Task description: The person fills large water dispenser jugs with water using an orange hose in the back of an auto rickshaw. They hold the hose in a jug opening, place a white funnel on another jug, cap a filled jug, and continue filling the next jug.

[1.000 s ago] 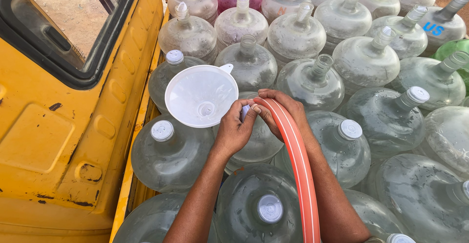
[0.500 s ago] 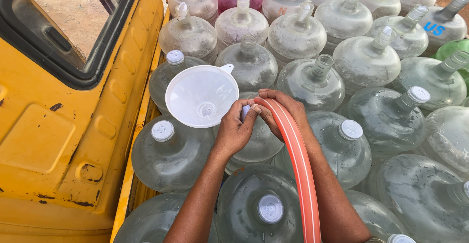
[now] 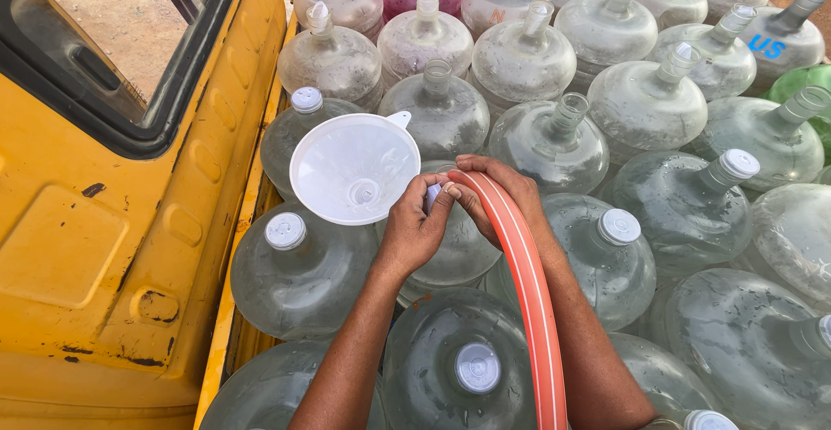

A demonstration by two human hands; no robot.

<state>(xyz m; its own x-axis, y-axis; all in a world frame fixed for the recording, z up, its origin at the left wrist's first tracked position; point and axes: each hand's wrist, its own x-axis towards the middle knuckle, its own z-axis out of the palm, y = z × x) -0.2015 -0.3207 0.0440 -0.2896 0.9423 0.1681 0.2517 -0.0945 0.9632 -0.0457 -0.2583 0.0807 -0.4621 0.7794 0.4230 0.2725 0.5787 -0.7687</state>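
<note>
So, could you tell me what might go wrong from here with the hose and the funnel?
The white funnel appears to rest loosely among the jug necks; it may tip. Both the left hand and right hand work at the orange hose end over one jug, so the hose could slip and spill.

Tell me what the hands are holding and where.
Both hands, left and right, pinch a small white cap by its rim; the orange hose lies over the right wrist.

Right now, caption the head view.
Both hands, left and right, grip an orange hose beside a white funnel.
</note>
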